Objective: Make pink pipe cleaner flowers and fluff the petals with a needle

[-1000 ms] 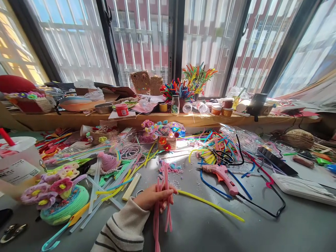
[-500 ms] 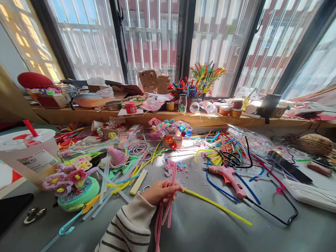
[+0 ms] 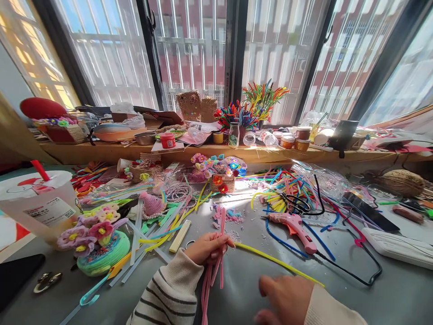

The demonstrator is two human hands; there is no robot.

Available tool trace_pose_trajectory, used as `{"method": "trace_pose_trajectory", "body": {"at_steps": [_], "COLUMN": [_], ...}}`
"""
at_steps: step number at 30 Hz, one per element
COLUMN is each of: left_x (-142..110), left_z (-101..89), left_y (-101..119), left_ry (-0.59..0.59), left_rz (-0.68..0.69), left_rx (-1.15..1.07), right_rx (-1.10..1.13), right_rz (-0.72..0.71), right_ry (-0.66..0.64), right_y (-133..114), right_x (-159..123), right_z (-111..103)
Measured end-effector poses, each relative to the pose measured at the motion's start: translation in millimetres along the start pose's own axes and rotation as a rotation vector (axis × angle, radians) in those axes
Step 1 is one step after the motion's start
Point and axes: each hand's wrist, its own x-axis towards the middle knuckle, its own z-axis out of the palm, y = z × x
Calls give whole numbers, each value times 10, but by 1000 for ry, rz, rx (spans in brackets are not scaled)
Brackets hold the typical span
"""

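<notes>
My left hand (image 3: 209, 249) is closed around several pink pipe cleaners (image 3: 206, 291), its thumb and fingertips pinched together. Their upper ends stick up above the fist and the longer ends hang toward the table's near edge. A yellow pipe cleaner (image 3: 277, 262) lies on the table, running from beside my left fingertips to the right. Over the near part of the table is my right hand (image 3: 287, 295), slightly blurred, its index finger and thumb apart and nothing visible between them. Small pink and blue fuzz clippings (image 3: 232, 214) lie just beyond my left hand.
A pink glue gun (image 3: 294, 228) with a black cord lies on the right, near black-handled scissors (image 3: 297, 205) and a pile of coloured pipe cleaners (image 3: 275, 194). On the left stand a drink cup (image 3: 50, 207) and a green pot with fuzzy flowers (image 3: 104, 255). A cluttered ledge (image 3: 189, 155) runs behind.
My right hand has come into view from the lower right. My left hand keeps hold of the pink pipe cleaners and has barely moved; the view has shifted slightly.
</notes>
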Motion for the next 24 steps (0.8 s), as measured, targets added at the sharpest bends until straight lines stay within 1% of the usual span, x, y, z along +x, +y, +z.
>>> {"method": "trace_pose_trajectory", "body": {"at_steps": [1,2,3,5,6,7,8,10,12,15,16,18,20,21,22,23,24], "left_x": [6,12,18,25,27,29,30,34,39,44,41,30,10,-1,-11,-21,-28], "left_z": [3,5,7,5,3,0,-3,-11,-20,-34,-38,-38,-28,-21,-12,-4,2], "left_y": [-3,-5,-8,-13,-16,-18,-21,-28,-38,-47,-46,-33,-9,5,19,31,41], "left_ry": [1,-1,-6,-18,-21,-22,-21,-15,-7,3,10,36,72,90,108,125,145], "left_rz": [7,12,16,21,22,23,24,22,18,41,56,79,90,96,105,115,125], "left_rx": [-20,-34,-40,-42,-42,-45,-51,-71,-86,-42,-14,26,31,25,17,9,4], "right_rx": [-298,-545,-704,-862,-935,-1012,-1057,-1054,-1015,-1004,-999,-947,-859,-855,-884,-929,-980], "right_rz": [78,122,170,284,334,378,425,476,497,495,496,519,562,592,569,497,420], "right_ry": [32,64,104,189,234,279,298,239,182,209,224,210,151,170,240,310,284], "right_y": [-65,-112,-138,-109,-57,14,97,264,394,478,476,428,335,280,225,176,136], "right_x": [108,204,287,421,475,523,566,633,666,640,621,599,638,690,764,859,969], "right_z": [-201,-398,-580,-863,-954,-1010,-1037,-1030,-990,-963,-976,-1041,-1156,-1225,-1296,-1363,-1421]}}
